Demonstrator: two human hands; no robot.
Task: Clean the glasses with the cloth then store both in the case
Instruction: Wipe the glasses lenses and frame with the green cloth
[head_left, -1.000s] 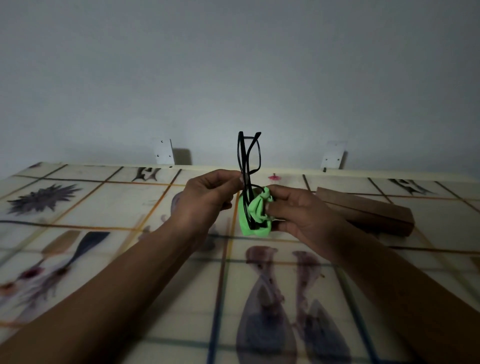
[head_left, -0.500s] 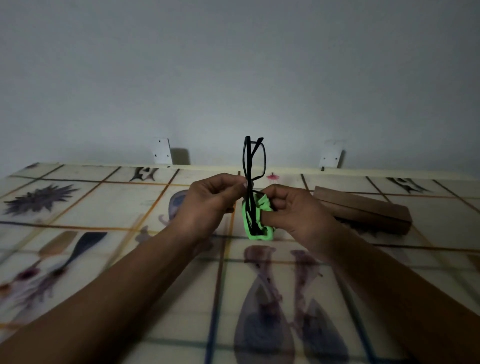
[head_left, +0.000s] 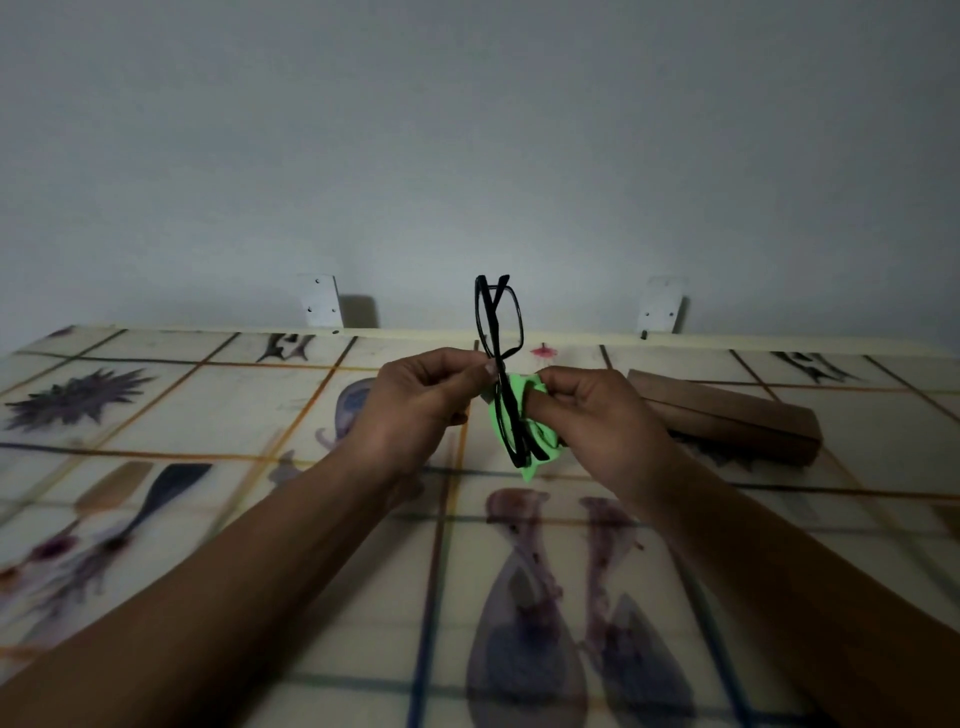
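Observation:
Black-framed glasses (head_left: 497, 332) stand on end above the table, folded, one lens up and one down. My left hand (head_left: 421, 405) pinches the frame at its middle. My right hand (head_left: 597, 415) grips a bright green cloth (head_left: 524, 431) wrapped around the lower lens. A brown closed case (head_left: 727, 415) lies on the table to the right, just behind my right hand.
The table (head_left: 208, 415) has a pale cover printed with a grid and dark fish and plant figures. Two white brackets (head_left: 319, 301) (head_left: 660, 306) hold it to the grey wall at the back.
The glasses have tilted slightly and shifted a little right. My right hand's fingers have moved the cloth along the lower lens.

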